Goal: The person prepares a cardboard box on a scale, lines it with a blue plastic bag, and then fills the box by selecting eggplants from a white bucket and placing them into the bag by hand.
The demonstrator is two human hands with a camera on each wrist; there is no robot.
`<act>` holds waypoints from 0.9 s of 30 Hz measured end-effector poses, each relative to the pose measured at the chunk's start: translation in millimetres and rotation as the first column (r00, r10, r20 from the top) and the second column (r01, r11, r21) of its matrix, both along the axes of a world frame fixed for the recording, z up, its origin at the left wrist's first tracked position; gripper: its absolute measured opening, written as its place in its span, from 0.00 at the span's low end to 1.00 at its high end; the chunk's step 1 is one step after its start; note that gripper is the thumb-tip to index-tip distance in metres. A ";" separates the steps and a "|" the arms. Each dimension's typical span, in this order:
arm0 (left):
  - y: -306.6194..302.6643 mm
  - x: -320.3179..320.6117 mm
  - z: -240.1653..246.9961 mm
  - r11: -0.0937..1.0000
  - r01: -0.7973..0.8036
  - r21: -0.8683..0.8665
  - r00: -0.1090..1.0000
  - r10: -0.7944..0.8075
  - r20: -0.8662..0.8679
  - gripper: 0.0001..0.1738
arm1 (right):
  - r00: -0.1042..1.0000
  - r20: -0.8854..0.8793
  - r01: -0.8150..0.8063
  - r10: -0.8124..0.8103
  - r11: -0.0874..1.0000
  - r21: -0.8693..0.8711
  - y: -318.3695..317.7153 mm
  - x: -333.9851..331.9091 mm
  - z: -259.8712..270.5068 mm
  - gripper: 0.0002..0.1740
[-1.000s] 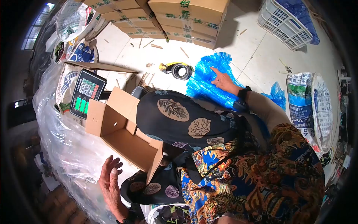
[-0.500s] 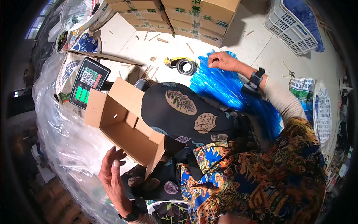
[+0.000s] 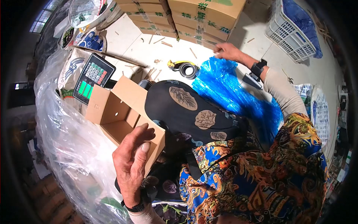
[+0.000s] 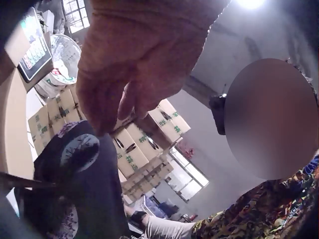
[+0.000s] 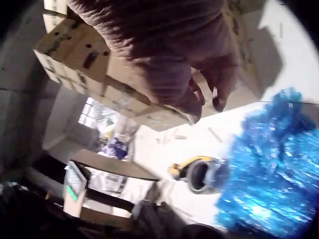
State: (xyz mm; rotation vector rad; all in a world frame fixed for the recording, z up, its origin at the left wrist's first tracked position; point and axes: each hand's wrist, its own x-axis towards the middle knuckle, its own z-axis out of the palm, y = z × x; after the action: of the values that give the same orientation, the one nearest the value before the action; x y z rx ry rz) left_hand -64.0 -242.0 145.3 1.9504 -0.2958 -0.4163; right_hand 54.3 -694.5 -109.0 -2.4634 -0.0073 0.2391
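My left hand is over the near end of an open cardboard box, thumb and fingers apart and nothing between them. The box sits tilted beside my legs, its flaps spread. In the left wrist view the left hand hangs with loosely bent fingers. My right hand, slightly blurred, is at the far end of a bunch of blue plastic film on the floor. In the right wrist view the fingers of the right hand droop, loosely bent and holding nothing, with the blue film off to the side.
A tape dispenser lies beside the blue film. A scale display stands behind the open box. Stacked taped cartons and a white plastic crate are farther off. Clear plastic sheeting covers the left side.
The left hand has moved right, from beside the box to over its near end. The right hand has drawn back from pointing across the blue film to its far end, and the film has spread out.
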 end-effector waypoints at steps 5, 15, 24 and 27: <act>17.8 -12.2 -12.0 0.980 -0.200 -0.013 0.978 0.199 -0.062 0.21 | 0.978 -0.051 0.191 -0.203 0.964 -0.183 -13.4 -52.3 -96.3 0.27; 2.5 -3.8 -18.4 0.970 -0.232 -0.073 0.971 0.226 -0.077 0.20 | 1.000 -0.011 -0.002 0.000 0.981 -0.195 72.2 -32.7 -136.1 0.18; 10.8 -2.5 -21.2 0.966 -0.234 -0.107 0.972 0.230 -0.045 0.20 | 0.653 -0.510 -0.220 0.560 0.784 0.581 91.3 -109.3 -79.1 0.10; 1.6 -0.9 -21.0 0.968 -0.212 -0.133 0.977 0.210 -0.024 0.20 | 0.804 -0.490 -0.030 0.337 0.846 0.533 87.9 -82.0 -13.6 0.14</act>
State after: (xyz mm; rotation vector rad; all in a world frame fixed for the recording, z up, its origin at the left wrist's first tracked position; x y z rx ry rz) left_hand -64.8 -240.4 124.2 1.8241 -0.1046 -0.2600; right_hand -27.6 -606.6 -122.6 -1.7814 -0.0565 0.9395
